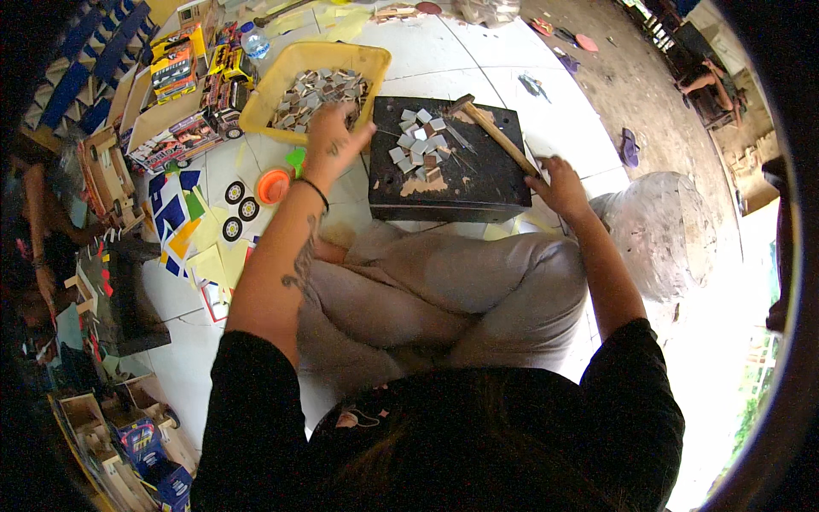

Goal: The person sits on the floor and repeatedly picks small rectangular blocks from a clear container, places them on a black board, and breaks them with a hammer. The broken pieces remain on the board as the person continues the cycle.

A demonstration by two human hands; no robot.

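My left hand (334, 141) reaches over the near rim of a yellow plastic basin (256, 109), its thumb stretched out to the right and apart from the fingers. Small flat grey pieces with wooden-looking edges (317, 88) lie heaped in the basin; my fingertips are close to them. Right of it stands a black box-like block (401, 198), with a loose pile of similar grey pieces (418, 143) and several thin nails (461, 139) on top. A hammer (499, 136) lies slanted across the block's right side. My right hand (560, 186) has the end of its wooden handle between thumb and fingers.
Toy trucks (175, 72), a water bottle (253, 41), an orange cup (273, 185), small black wheels (247, 209) and coloured sheets (183, 226) lie to the left. A stuffed plastic sack (657, 235) stands right. A person's arm (38, 222) shows at far left.
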